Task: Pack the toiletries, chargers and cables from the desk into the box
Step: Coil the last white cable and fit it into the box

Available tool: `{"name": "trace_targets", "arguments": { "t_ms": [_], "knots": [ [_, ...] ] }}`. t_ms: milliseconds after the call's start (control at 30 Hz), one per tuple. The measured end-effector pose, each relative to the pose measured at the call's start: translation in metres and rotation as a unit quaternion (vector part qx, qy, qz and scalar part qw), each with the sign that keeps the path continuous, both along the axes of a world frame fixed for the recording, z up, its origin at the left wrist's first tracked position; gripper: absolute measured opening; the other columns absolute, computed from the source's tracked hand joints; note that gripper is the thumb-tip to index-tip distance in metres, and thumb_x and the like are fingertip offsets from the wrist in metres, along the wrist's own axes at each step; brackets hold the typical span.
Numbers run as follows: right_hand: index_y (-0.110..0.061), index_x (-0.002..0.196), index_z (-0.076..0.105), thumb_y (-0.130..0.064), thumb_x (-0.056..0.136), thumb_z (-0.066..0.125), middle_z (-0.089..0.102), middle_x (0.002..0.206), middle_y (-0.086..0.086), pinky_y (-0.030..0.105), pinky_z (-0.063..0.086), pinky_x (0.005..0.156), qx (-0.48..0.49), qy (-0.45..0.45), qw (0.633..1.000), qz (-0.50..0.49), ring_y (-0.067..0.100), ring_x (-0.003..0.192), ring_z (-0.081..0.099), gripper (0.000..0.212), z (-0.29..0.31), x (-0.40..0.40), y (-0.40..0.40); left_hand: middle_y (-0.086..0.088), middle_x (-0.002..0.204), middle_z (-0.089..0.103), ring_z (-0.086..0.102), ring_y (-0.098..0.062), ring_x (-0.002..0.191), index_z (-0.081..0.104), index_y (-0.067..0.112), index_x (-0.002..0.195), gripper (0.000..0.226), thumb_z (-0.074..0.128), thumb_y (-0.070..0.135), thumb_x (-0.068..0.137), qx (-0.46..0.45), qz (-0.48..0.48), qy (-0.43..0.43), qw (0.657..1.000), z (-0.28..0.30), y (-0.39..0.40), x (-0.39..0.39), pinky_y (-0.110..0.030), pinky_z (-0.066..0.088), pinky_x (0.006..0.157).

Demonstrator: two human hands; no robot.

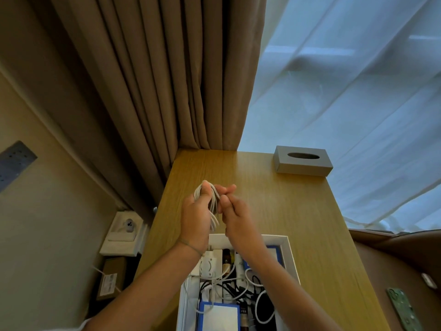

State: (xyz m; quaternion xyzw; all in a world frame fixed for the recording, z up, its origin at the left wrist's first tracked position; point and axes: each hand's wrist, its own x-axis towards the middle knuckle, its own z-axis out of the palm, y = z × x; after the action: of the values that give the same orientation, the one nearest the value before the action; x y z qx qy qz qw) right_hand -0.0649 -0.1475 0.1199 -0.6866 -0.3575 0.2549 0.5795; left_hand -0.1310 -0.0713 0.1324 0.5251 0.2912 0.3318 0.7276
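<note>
A white cable (pixel 207 190) is folded into a bundle of loops and held up above the wooden desk (pixel 286 211). My left hand (pixel 194 218) grips the bundle, its loose ends hanging below my palm. My right hand (pixel 232 211) pinches the bundle's right side with its fingertips. Just below my hands lies the white box (pixel 290 254), open. It holds a white charger (pixel 208 265), black and white cables (pixel 236 287), small bottles and blue-edged packets (pixel 218 315). My forearms cover part of the box.
A grey tissue box (pixel 302 162) stands at the desk's far right corner. Brown curtains (pixel 167 80) and a sheer white curtain hang behind. Left of the desk, on the floor, are a white box with a plug (pixel 124 231) and a cardboard box (pixel 112 278). A green phone case (pixel 403 309) lies right.
</note>
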Motion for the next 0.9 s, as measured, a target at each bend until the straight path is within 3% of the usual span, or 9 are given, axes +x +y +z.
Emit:
{"name": "trace_targets", "arguments": {
  "t_ms": [100, 267, 367, 467, 567, 633, 700, 833, 900],
  "knots": [
    [-0.019, 0.09, 0.068, -0.025, 0.108, 0.043, 0.068, 0.074, -0.001, 0.046, 0.055, 0.062, -0.025, -0.007, 1.0, -0.01, 0.02, 0.065, 0.064, 0.031, -0.004, -0.004, 0.003, -0.02, 0.093, 0.076, 0.074, -0.03, 0.096, 0.055, 0.011, 0.083, 0.041, 0.037, 0.039, 0.106, -0.078, 0.019, -0.01, 0.997, -0.002, 0.004, 0.006, -0.033, 0.06, 0.071],
    [-0.024, 0.092, 0.07, -0.021, 0.106, 0.048, 0.054, 0.053, -0.015, 0.023, 0.035, 0.048, -0.066, 0.023, 0.997, 0.023, 0.003, 0.048, 0.04, 0.027, -0.013, -0.003, -0.011, 0.0, 0.055, 0.054, 0.064, -0.018, 0.053, 0.054, 0.014, 0.077, 0.042, 0.04, 0.042, 0.106, -0.114, 0.09, 0.023, 0.989, -0.01, 0.019, 0.013, -0.03, 0.051, 0.048],
    [-0.025, 0.103, 0.071, -0.024, 0.106, 0.049, 0.056, 0.055, -0.01, 0.025, 0.038, 0.049, -0.118, -0.018, 0.993, 0.024, 0.004, 0.049, 0.042, 0.023, -0.017, -0.009, -0.019, 0.005, 0.05, 0.046, 0.046, -0.011, 0.042, 0.052, 0.016, 0.074, 0.043, 0.039, 0.041, 0.106, -0.07, 0.11, 0.06, 0.99, -0.018, 0.024, 0.014, -0.025, 0.044, 0.042],
    [-0.022, 0.1, 0.071, -0.03, 0.105, 0.05, 0.059, 0.063, -0.005, 0.032, 0.047, 0.057, -0.182, -0.117, 0.976, 0.02, 0.006, 0.055, 0.049, 0.023, -0.017, -0.013, -0.031, 0.007, 0.051, 0.045, 0.04, -0.007, 0.041, 0.054, 0.018, 0.076, 0.043, 0.039, 0.045, 0.105, -0.003, 0.125, 0.103, 0.987, -0.023, 0.031, 0.013, -0.022, 0.039, 0.04],
    [-0.031, 0.117, 0.067, -0.027, 0.104, 0.052, 0.066, 0.07, -0.006, 0.028, 0.056, 0.064, -0.221, -0.158, 0.961, 0.05, 0.008, 0.061, 0.061, 0.02, -0.012, -0.014, -0.047, 0.007, 0.054, 0.043, 0.036, -0.004, 0.041, 0.054, 0.018, 0.076, 0.043, 0.039, 0.048, 0.104, 0.072, 0.124, 0.151, 0.978, -0.025, 0.04, 0.01, -0.02, 0.035, 0.04],
    [-0.032, 0.119, 0.065, -0.019, 0.103, 0.054, 0.068, 0.067, -0.004, 0.025, 0.056, 0.061, -0.187, -0.073, 0.976, 0.08, 0.008, 0.059, 0.063, 0.023, -0.005, -0.01, -0.056, 0.008, 0.054, 0.041, 0.035, -0.003, 0.041, 0.051, 0.018, 0.072, 0.047, 0.038, 0.052, 0.102, 0.139, 0.101, 0.185, 0.968, -0.028, 0.044, 0.01, -0.019, 0.033, 0.04],
    [-0.023, 0.101, 0.072, -0.014, 0.1, 0.057, 0.072, 0.07, 0.001, 0.024, 0.053, 0.058, -0.118, 0.068, 0.984, 0.119, 0.011, 0.057, 0.064, 0.017, 0.007, -0.002, -0.061, 0.006, 0.053, 0.04, 0.035, -0.004, 0.042, 0.048, 0.017, 0.066, 0.054, 0.033, 0.058, 0.099, 0.19, 0.048, 0.204, 0.959, -0.032, 0.043, 0.009, -0.017, 0.031, 0.041],
    [0.004, 0.095, 0.071, -0.01, 0.092, 0.047, 0.072, 0.087, 0.026, 0.033, 0.058, 0.07, 0.005, 0.254, 0.949, 0.188, 0.031, 0.07, 0.068, 0.028, 0.028, 0.017, -0.062, -0.008, 0.056, 0.04, 0.035, -0.017, 0.049, 0.051, 0.014, 0.062, 0.073, 0.019, 0.072, 0.092, 0.161, -0.083, 0.194, 0.964, -0.042, 0.028, 0.007, -0.028, 0.028, 0.05],
    [0.008, 0.101, 0.069, -0.006, 0.09, 0.048, 0.07, 0.087, 0.027, 0.034, 0.058, 0.071, 0.029, 0.269, 0.942, 0.2, 0.032, 0.071, 0.066, 0.027, 0.032, 0.026, -0.06, -0.002, 0.05, 0.039, 0.035, -0.016, 0.045, 0.053, 0.015, 0.057, 0.08, 0.013, 0.078, 0.088, 0.159, -0.138, 0.197, 0.958, -0.048, 0.019, 0.005, -0.028, 0.029, 0.049]
  ]
}}
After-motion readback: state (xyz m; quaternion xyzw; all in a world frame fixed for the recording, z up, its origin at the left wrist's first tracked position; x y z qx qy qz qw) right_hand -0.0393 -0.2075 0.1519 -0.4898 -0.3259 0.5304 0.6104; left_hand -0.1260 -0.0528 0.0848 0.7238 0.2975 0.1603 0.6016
